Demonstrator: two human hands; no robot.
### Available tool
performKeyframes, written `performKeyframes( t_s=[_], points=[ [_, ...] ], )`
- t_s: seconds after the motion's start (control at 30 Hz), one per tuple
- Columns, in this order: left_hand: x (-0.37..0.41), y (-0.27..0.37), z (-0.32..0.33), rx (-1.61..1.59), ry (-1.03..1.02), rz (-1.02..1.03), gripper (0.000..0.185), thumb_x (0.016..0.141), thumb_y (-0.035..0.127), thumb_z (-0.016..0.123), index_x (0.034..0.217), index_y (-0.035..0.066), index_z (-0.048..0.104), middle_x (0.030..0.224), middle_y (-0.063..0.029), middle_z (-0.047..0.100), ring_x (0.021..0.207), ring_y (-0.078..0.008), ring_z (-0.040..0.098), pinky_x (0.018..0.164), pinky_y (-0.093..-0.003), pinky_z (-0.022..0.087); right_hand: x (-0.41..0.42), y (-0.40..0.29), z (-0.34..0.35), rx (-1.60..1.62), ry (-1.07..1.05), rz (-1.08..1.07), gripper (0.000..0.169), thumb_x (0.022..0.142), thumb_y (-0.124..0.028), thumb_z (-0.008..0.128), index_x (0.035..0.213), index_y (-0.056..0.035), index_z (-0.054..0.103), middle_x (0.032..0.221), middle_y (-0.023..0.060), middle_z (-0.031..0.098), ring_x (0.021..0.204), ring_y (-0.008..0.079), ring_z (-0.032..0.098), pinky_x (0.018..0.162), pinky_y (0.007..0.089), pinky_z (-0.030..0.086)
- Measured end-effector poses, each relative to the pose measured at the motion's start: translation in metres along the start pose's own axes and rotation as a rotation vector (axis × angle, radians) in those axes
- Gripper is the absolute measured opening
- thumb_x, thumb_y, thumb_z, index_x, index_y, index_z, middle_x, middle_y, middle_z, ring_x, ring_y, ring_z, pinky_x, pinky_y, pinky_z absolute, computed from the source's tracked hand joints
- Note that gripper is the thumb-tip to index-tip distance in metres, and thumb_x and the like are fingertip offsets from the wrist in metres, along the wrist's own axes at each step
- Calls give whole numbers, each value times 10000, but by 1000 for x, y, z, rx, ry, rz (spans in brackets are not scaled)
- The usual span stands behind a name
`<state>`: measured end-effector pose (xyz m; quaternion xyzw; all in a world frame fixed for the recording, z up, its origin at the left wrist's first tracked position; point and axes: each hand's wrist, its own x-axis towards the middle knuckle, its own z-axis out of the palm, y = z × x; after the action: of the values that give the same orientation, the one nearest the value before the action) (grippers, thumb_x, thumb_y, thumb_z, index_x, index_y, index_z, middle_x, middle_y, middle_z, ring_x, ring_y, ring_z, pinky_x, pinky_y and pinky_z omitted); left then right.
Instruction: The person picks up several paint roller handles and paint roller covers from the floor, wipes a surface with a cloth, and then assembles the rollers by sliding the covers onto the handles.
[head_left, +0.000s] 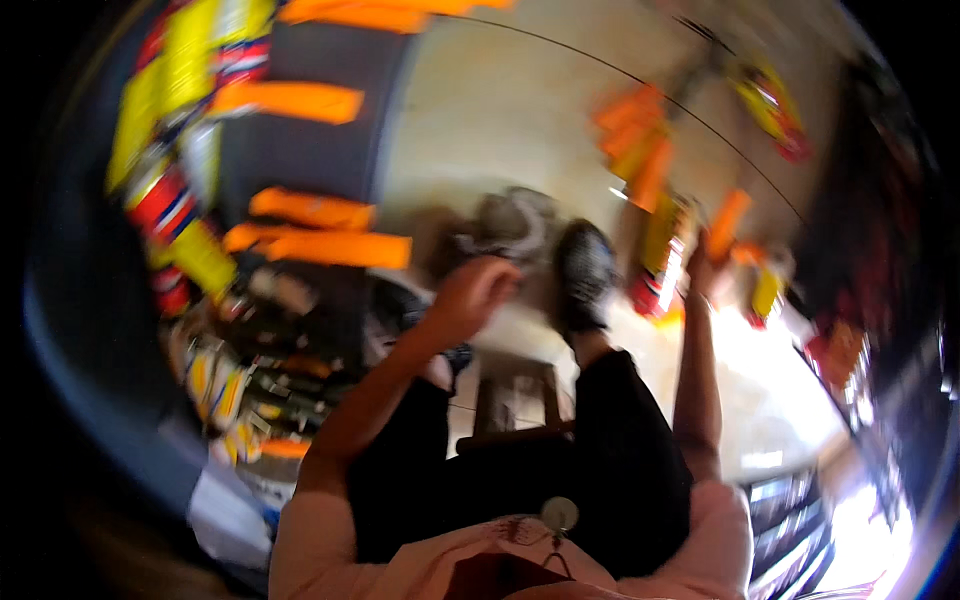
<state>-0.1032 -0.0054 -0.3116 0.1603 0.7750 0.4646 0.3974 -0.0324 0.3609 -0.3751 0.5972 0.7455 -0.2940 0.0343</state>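
My left hand (487, 289) is bent in front of my left shin, its fingers curled; motion blur hides whether anything small is in it. To the right, my right hand (707, 274) reaches out to the floor with a flat orange strip (727, 223) in its fingers. Beside that hand lies a yellow and red packet (660, 259), with a blurred pile of orange pieces (637, 142) just beyond. A grey, rounded bundle (514, 217) rests on the floor between my left hand and my right shoe (586, 274).
On the left, a dark surface (322, 154) carries orange strips (319, 229) and several yellow and red packets (187, 52). Mixed small items (285, 375) lie nearer. Another yellow and red packet (769, 105) is on the floor at upper right. A wooden stool (517, 375) shows between my legs.
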Motion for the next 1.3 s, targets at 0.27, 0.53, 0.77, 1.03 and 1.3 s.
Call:
performKeyframes(
  t_s=[0.27,0.53,0.77,1.03,1.3],
  points=[
    [-2,4,11,-24,29,25,162,935,178,576,1032,47,574,948,-125,606,841,-261,620,724,-377,486,-116,-73,-23,383,-519,-855,432,857,-52,691,1242,32,515,941,49,603,827,148,582,759,267,472],
    [-12,-28,18,-150,291,78,288,895,169,561,1158,54,582,1130,-184,611,1098,-370,564,940,-450,443,-222,-208,21,269,-726,-1601,449,744,-192,799,1085,23,600,1001,153,686,798,287,697,680,339,563],
    [-17,-39,18,-86,238,75,328,899,175,556,1198,42,562,1191,-193,586,1145,-360,540,964,-454,422,-314,-274,81,78,-504,-1702,476,744,-196,716,1197,-139,582,1098,71,565,893,207,641,584,302,542],
    [-14,-38,14,-10,67,-27,377,904,182,550,1248,27,538,1256,-204,561,1195,-346,515,989,-461,401,-258,-240,89,155,-483,-1628,358,777,-128,661,1130,-112,604,1126,113,573,925,291,604,815,396,503],
    [-10,-4,-13,-126,62,-154,180,943,150,570,1066,24,613,969,-105,627,824,-188,612,745,-302,491,-107,-80,37,-118,-184,-1081,388,782,-119,672,1152,-66,565,1163,174,521,1044,368,545,894,441,463]
  ],
)
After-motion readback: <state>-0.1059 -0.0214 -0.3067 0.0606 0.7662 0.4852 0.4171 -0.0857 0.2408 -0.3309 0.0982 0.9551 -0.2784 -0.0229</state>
